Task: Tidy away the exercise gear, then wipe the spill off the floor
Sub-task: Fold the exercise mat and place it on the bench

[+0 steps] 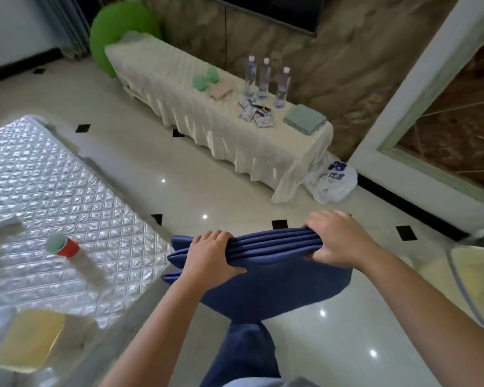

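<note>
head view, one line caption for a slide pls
Both hands, left hand and right hand, grip a folded blue mat above the tiled floor.

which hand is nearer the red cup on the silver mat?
Left. The left hand grips the folded blue mat at the end toward the red cup; the right hand grips the far end.
</note>
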A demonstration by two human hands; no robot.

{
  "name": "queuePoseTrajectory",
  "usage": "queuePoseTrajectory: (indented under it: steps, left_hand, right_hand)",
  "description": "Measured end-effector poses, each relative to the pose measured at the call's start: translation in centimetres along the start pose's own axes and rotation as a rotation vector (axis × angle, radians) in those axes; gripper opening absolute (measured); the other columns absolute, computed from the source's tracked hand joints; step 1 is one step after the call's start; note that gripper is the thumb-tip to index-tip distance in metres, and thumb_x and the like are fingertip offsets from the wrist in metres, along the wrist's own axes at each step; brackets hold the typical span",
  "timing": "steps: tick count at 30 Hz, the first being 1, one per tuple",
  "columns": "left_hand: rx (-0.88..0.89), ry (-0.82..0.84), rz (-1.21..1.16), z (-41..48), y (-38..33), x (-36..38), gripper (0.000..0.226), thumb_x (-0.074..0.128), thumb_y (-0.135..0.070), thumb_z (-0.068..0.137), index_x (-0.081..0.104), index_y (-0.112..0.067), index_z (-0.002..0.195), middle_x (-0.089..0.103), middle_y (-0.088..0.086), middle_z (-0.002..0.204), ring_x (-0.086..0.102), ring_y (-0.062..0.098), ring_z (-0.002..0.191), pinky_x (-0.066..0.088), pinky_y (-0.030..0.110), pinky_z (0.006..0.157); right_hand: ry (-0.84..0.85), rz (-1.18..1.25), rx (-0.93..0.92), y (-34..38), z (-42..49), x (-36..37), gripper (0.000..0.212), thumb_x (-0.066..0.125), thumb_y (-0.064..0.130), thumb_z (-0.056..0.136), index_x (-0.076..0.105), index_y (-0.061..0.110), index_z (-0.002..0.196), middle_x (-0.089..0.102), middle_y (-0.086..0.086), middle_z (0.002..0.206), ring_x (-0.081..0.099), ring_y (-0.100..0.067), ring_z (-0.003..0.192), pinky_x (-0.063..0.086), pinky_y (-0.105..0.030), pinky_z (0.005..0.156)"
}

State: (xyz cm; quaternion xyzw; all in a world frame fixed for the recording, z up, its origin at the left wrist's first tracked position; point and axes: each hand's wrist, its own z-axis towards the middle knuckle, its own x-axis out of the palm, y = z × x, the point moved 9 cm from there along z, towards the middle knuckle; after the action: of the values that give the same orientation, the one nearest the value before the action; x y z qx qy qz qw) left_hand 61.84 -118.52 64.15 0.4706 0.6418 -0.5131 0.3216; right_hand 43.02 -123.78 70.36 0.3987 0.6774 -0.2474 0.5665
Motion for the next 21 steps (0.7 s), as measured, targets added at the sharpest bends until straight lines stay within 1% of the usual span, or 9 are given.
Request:
queuePoseTrajectory:
  steps: [4,6,8,10,14,16,18,21]
  left_hand:
    - [-0.012,-0.082,-0.028,9.5,3.5,-5.9,0.064,0.064,-0.061,0.070,0.050,-0.025,0.121,0.058,-0.007,0.116,0.050,0.016,0.109,0.035,0.029,0.096]
    - [-0.017,-0.125,0.001,13.7,5.1,-9.0,0.063,0.064,-0.062,0.069,0.051,-0.025,0.119,0.058,-0.007,0.113,0.051,0.016,0.106,0.036,0.031,0.094]
    - [-0.023,-0.151,0.043,17.7,6.6,-11.8,0.062,0.062,-0.063,0.070,0.051,-0.026,0.117,0.058,-0.007,0.111,0.051,0.017,0.104,0.036,0.032,0.092]
    - [-0.032,-0.174,0.086,22.0,8.3,-14.4,0.061,0.061,-0.064,0.070,0.051,-0.026,0.117,0.058,-0.008,0.111,0.051,0.017,0.103,0.036,0.033,0.092]
    - [-0.081,-0.176,0.119,31.7,12.2,-18.9,0.063,0.062,-0.064,0.069,0.052,-0.026,0.118,0.058,-0.007,0.112,0.050,0.018,0.105,0.035,0.035,0.094]
    - [-0.115,-0.171,0.128,36.5,14.2,-21.0,0.065,0.063,-0.064,0.067,0.052,-0.025,0.118,0.058,-0.007,0.113,0.050,0.018,0.106,0.035,0.035,0.094]
    - [-0.154,-0.145,0.123,40.6,16.1,-22.8,0.065,0.063,-0.064,0.067,0.051,-0.026,0.118,0.058,-0.007,0.114,0.050,0.017,0.107,0.035,0.035,0.094]
    - [-0.216,-0.116,0.128,45.8,19.4,-25.7,0.064,0.062,-0.064,0.069,0.050,-0.026,0.119,0.057,-0.007,0.115,0.049,0.017,0.107,0.033,0.033,0.093]
  right_hand:
    - [-0.019,-0.018,-0.015,-2.6,11.2,-4.6,0.035,0.067,0.045,0.070,0.056,0.022,0.093,0.041,0.010,0.085,0.051,-0.018,0.088,0.024,-0.024,0.074]
    - [-0.044,-0.008,-0.035,-3.5,16.0,-6.4,0.036,0.069,0.043,0.070,0.057,0.021,0.097,0.048,0.008,0.087,0.054,-0.020,0.091,0.026,-0.025,0.076]
    - [-0.050,0.003,-0.038,-4.5,20.6,-7.8,0.040,0.069,0.044,0.070,0.058,0.021,0.102,0.056,0.004,0.095,0.054,-0.019,0.093,0.027,-0.024,0.077]
    - [-0.051,0.016,-0.045,-5.6,25.6,-8.9,0.042,0.069,0.046,0.071,0.058,0.022,0.103,0.057,0.003,0.098,0.053,-0.018,0.093,0.027,-0.023,0.076]
    - [-0.024,0.099,-0.088,-8.1,37.4,-10.4,0.040,0.070,0.047,0.070,0.057,0.023,0.100,0.053,0.006,0.092,0.053,-0.018,0.088,0.030,-0.024,0.072]
    - [-0.017,0.119,-0.105,-9.4,43.6,-11.2,0.041,0.071,0.046,0.069,0.057,0.024,0.102,0.055,0.005,0.094,0.053,-0.018,0.088,0.033,-0.025,0.071]
    - [0.005,0.126,-0.122,-10.5,49.2,-12.0,0.045,0.071,0.047,0.067,0.058,0.024,0.103,0.054,0.004,0.093,0.054,-0.019,0.088,0.031,-0.025,0.070]
    - [0.027,0.166,-0.177,-11.1,57.0,-13.4,0.045,0.067,0.049,0.063,0.059,0.023,0.100,0.046,0.010,0.087,0.053,-0.019,0.087,0.027,-0.023,0.069]
